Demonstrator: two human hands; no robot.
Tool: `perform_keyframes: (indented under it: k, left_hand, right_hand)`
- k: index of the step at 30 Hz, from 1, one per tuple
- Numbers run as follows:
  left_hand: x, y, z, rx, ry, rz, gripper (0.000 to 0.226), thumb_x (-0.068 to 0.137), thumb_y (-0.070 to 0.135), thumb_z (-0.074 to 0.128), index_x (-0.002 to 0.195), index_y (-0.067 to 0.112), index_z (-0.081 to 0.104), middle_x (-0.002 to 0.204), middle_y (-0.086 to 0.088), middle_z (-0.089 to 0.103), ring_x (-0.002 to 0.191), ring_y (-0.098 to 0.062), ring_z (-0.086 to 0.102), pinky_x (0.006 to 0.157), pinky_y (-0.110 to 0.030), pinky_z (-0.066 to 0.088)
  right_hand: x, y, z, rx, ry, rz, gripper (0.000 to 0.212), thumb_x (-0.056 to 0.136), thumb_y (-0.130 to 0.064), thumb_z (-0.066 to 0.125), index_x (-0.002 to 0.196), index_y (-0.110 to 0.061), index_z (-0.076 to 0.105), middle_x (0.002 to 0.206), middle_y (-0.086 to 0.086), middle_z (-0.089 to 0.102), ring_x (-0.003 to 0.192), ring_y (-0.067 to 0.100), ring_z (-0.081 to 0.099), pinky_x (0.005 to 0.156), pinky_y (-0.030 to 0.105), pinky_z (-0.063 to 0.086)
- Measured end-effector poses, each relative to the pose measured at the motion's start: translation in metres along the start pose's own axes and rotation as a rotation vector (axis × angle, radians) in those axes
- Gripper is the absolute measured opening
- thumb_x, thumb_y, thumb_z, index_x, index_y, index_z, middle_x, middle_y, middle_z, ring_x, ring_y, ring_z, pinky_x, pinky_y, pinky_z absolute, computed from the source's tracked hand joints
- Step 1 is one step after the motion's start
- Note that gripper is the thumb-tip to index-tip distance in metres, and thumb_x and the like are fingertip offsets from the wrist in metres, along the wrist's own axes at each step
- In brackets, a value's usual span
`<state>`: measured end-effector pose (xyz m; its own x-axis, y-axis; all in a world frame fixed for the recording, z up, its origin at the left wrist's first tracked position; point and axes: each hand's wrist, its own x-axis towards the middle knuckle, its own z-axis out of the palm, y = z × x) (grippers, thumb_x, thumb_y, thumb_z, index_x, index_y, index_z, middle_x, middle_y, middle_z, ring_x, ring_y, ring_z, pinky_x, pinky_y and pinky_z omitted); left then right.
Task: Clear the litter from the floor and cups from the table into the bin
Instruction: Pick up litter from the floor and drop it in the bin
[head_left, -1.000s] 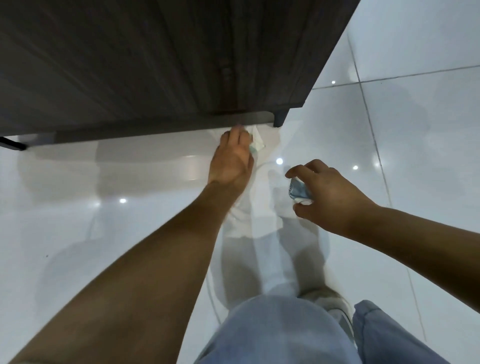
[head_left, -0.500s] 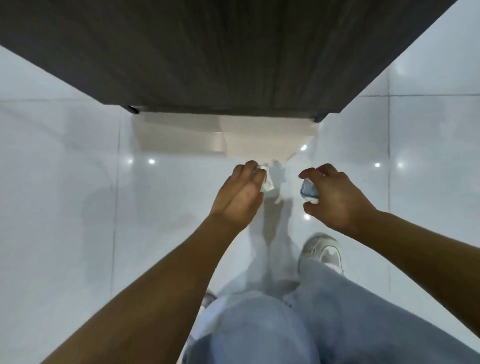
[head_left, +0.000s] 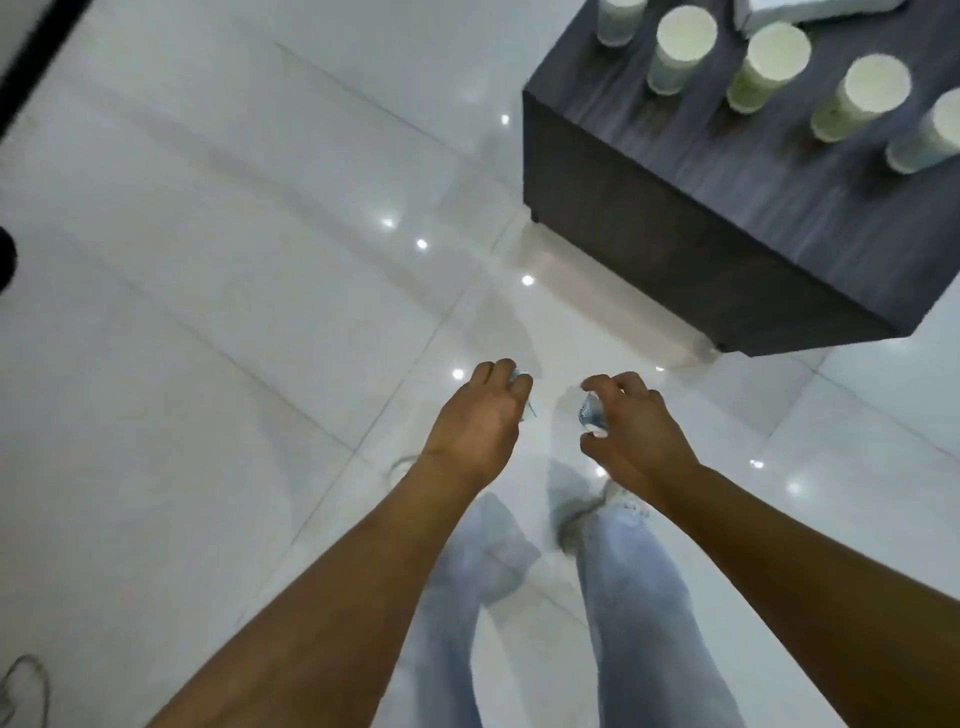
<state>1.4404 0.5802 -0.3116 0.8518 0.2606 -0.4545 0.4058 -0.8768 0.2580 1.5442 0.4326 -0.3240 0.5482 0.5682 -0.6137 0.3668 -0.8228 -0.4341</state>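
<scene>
You're up from under the table (head_left: 675, 223) now; left hand (head_left: 475, 423) clutches a paper scrap (head_left: 529, 410), right hand (head_left: 636, 428) a blue wrapper (head_left: 591, 410). Cups (head_left: 766, 65) untouched; bin next.

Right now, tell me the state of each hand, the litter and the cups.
Left hand: curled, gripping a pale scrap.
Right hand: curled, gripping a blue wrapper.
Cups: upright, on the table.
Bin: not in view.

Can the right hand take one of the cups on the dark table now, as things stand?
Probably not yet. The right hand already holds a crumpled blue wrapper, and the cups stand well ahead on the table.
</scene>
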Motion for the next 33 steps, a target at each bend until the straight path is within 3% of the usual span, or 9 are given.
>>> perform_keyframes:
  k: [6,14,19,26,33]
  left_hand:
    - [-0.105,-0.092,-0.068,-0.124,0.083,-0.224,0.038,0.089,0.004,0.050,0.127,0.011,0.046,0.132,-0.004,0.043,0.122,-0.022,0.039,0.083,-0.032,0.048]
    - [-0.276,-0.259,-0.117,-0.273,0.180,-0.462,0.035,0.090,0.003,0.049,0.124,0.010,0.049,0.134,-0.006,0.043,0.124,-0.022,0.038,0.087,-0.032,0.046]
    - [-0.354,-0.345,-0.128,-0.342,0.242,-0.636,0.035,0.092,0.006,0.046,0.126,0.009,0.048,0.133,-0.006,0.043,0.125,-0.023,0.038,0.094,-0.035,0.045]
    - [-0.410,-0.436,-0.139,-0.447,0.367,-0.799,0.034,0.089,0.007,0.051,0.122,0.012,0.052,0.123,-0.001,0.048,0.118,-0.020,0.043,0.086,-0.031,0.047]
    - [-0.422,-0.581,-0.166,-0.485,0.407,-0.900,0.021,0.089,0.013,0.052,0.110,0.013,0.052,0.114,-0.001,0.048,0.109,-0.020,0.045,0.081,-0.035,0.049]
  right_hand:
    - [-0.032,-0.156,0.011,-0.137,0.000,-0.180,0.056,0.084,-0.019,0.068,0.135,-0.021,0.046,0.134,0.007,0.047,0.113,0.027,0.048,0.088,0.034,0.049]
    - [-0.079,-0.379,0.097,-0.244,-0.087,-0.421,0.055,0.083,-0.017,0.065,0.135,-0.018,0.047,0.130,0.011,0.049,0.110,0.032,0.049,0.088,0.033,0.047]
    - [-0.090,-0.484,0.134,-0.309,-0.176,-0.514,0.056,0.084,-0.020,0.064,0.136,-0.021,0.044,0.133,0.008,0.044,0.113,0.029,0.046,0.085,0.031,0.044]
    - [-0.066,-0.599,0.169,-0.435,-0.247,-0.616,0.056,0.086,-0.019,0.063,0.139,-0.020,0.043,0.135,0.009,0.043,0.117,0.031,0.046,0.091,0.035,0.046]
    - [0.004,-0.739,0.218,-0.477,-0.297,-0.679,0.056,0.087,-0.017,0.062,0.139,-0.021,0.043,0.134,0.008,0.044,0.117,0.031,0.047,0.094,0.035,0.048]
